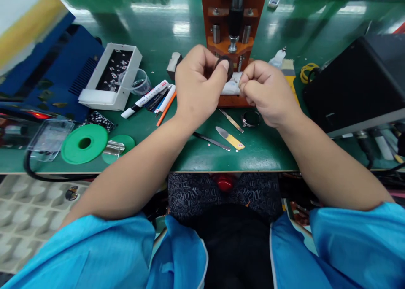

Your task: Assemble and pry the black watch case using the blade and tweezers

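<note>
My left hand [199, 84] pinches a small dark round part [230, 67] between thumb and fingers; its exact kind does not show. Close to its right, my right hand [268, 90] is closed in a pinch, and whatever lies between those fingertips is too small to make out. Both hands are raised before an orange press [232, 42], with a white pad [231, 86] at its base between them. Below them on the green bench lie a yellow-handled blade [230, 138], a pair of tweezers [232, 120], a dark metal strip [212, 141] and a black ring-shaped part [251, 118].
To the left are a white box of small parts [110, 76], a clear cup [139, 83], several pens [155, 95] and a green solder spool [84, 144]. A black box-shaped device [354, 82] stands right. A moulded tray [28, 217] sits below the bench edge.
</note>
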### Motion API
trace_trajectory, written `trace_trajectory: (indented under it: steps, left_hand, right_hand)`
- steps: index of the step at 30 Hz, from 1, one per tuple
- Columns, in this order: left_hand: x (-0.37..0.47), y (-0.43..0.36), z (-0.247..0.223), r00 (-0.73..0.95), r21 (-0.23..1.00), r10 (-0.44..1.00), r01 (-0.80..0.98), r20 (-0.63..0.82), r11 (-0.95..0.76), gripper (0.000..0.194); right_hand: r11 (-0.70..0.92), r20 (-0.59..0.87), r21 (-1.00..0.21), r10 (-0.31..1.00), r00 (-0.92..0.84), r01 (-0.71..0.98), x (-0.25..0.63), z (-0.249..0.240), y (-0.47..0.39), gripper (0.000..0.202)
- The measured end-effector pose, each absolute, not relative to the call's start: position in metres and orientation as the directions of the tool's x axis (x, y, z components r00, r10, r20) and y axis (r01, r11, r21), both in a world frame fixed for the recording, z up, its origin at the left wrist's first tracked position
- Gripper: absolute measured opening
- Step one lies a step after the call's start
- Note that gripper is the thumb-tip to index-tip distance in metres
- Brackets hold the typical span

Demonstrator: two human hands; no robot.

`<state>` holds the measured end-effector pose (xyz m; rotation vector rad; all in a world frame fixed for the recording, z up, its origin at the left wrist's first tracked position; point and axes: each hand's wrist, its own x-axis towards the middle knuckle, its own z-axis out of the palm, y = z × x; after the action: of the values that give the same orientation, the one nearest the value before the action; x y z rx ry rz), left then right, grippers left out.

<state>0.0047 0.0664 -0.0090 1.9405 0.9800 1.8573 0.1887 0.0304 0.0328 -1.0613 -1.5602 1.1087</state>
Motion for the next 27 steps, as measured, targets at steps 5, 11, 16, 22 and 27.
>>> trace_trajectory:
  steps: [5,11,16,22,27]
  left_hand:
    - [0.013,0.063,-0.007,-0.026,0.867,0.868,-0.050,0.495,-0.496,0.059]
    - [0.019,0.049,0.008,-0.051,0.926,0.945,-0.188,0.324,-0.328,0.053]
    - [0.020,0.044,0.012,-0.046,0.919,0.947,-0.229,0.319,-0.321,0.045]
    - [0.006,0.067,-0.009,0.096,0.881,0.876,-0.087,0.473,-0.466,0.062]
    - [0.004,0.077,-0.021,0.090,0.788,0.785,-0.007,0.613,-0.615,0.058]
  right_hand:
    - [0.211,0.193,-0.976,0.956,-0.220,0.059,0.188,0.032,0.031,0.033]
    - [0.224,0.207,-0.973,0.957,-0.204,0.063,0.187,0.034,0.030,0.031]
    - [0.205,0.183,-0.975,0.961,-0.207,0.088,0.187,0.036,0.030,0.030]
    - [0.189,0.169,-0.977,0.967,-0.189,0.096,0.185,0.041,0.027,0.029]
    - [0.150,0.132,-0.985,0.975,-0.178,0.087,0.185,0.044,0.025,0.031]
